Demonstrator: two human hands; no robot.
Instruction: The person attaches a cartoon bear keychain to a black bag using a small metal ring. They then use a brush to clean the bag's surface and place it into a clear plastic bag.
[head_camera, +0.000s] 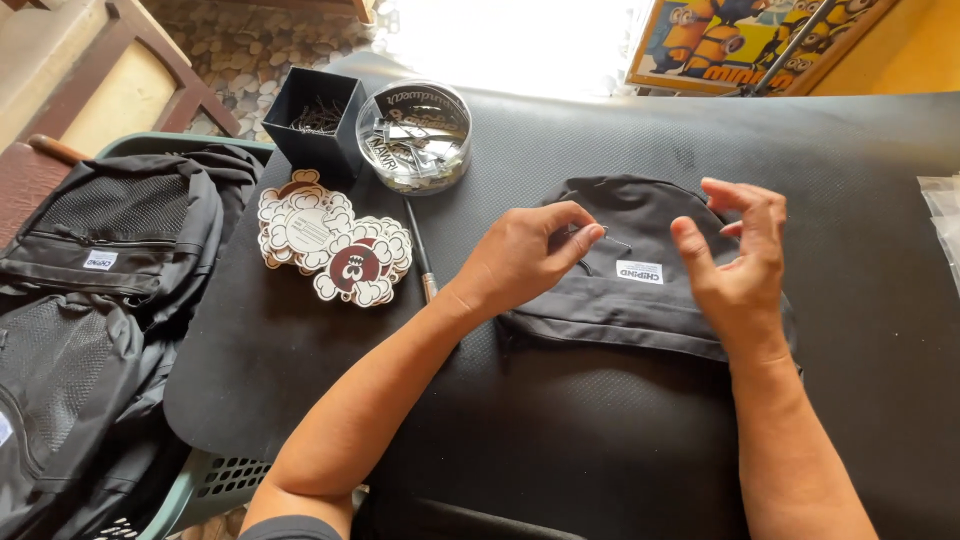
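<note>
Forearms cropped; left hand pinching something indistinct on black bag, right hand open.

I see my left hand pinching something small against a black backpack on the dark mat, right hand open just beside it; cut-out tags lie at ten o'clock, below a clear round tub.
</note>
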